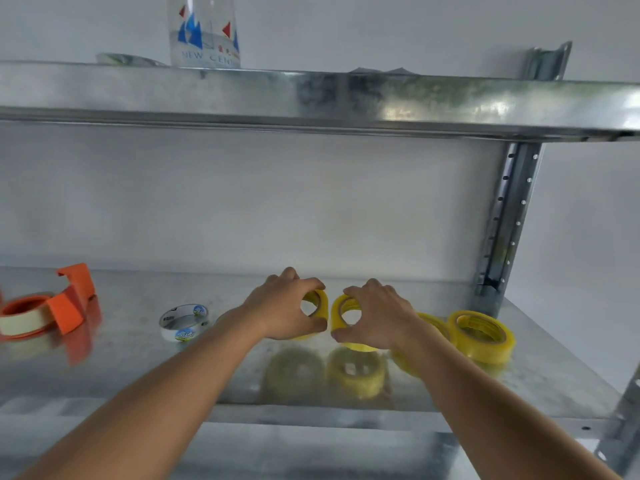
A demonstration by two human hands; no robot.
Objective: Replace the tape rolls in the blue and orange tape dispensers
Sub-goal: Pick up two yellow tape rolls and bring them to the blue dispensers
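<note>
Galvanised steel shelf [145, 368] against a pale grey wall; an upper shelf [311, 98] overhangs across the top of the frame, a perforated post [509, 220] stands at right. Open metal between items at lower centre, up to the front lip. Left hand [287, 306] grips one yellow tape roll [320, 301], right hand [374, 317] grips another [341, 315], both at centre, on edge, nearly touching. Spare yellow roll [481, 336] lies flat at right. White tape roll [185, 322] left of centre. Orange dispenser [45, 313] at far left edge. Printed clear bottle [204, 29] on the upper shelf.
</note>
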